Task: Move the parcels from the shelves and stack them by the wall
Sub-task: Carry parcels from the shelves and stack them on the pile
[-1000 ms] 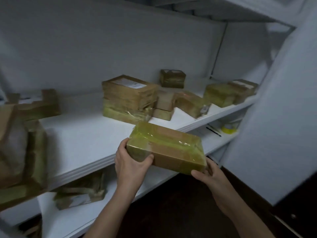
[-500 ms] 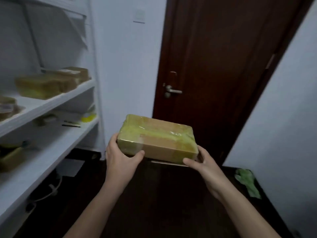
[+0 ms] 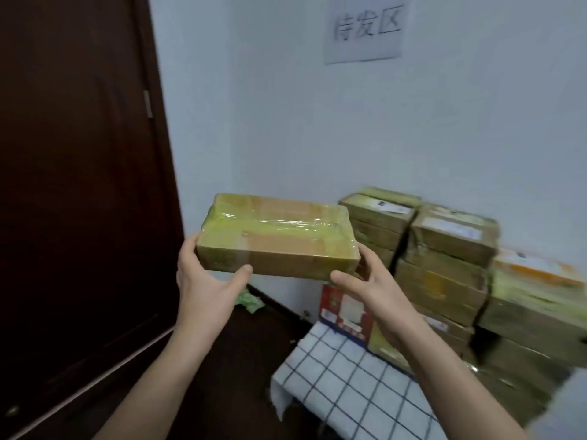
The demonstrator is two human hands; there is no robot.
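I hold a flat brown parcel (image 3: 276, 236) wrapped in yellow-green tape at chest height. My left hand (image 3: 203, 284) grips its left end, thumb on the front face. My right hand (image 3: 371, 293) grips its right end from below. To the right, against the white wall (image 3: 317, 122), stand stacks of similar taped parcels (image 3: 444, 265), several layers high. The shelves are out of view.
A dark wooden door (image 3: 73, 185) fills the left side. A checked cloth (image 3: 343, 385) covers a low surface under the stacks, with a red printed box (image 3: 343, 309) on it. A paper sign (image 3: 365, 27) hangs on the wall. Green crumpled material (image 3: 249, 301) lies on the dark floor.
My view has swung from the shelves past the door to the wall with the stacks. Both hands kept hold of the parcel throughout.
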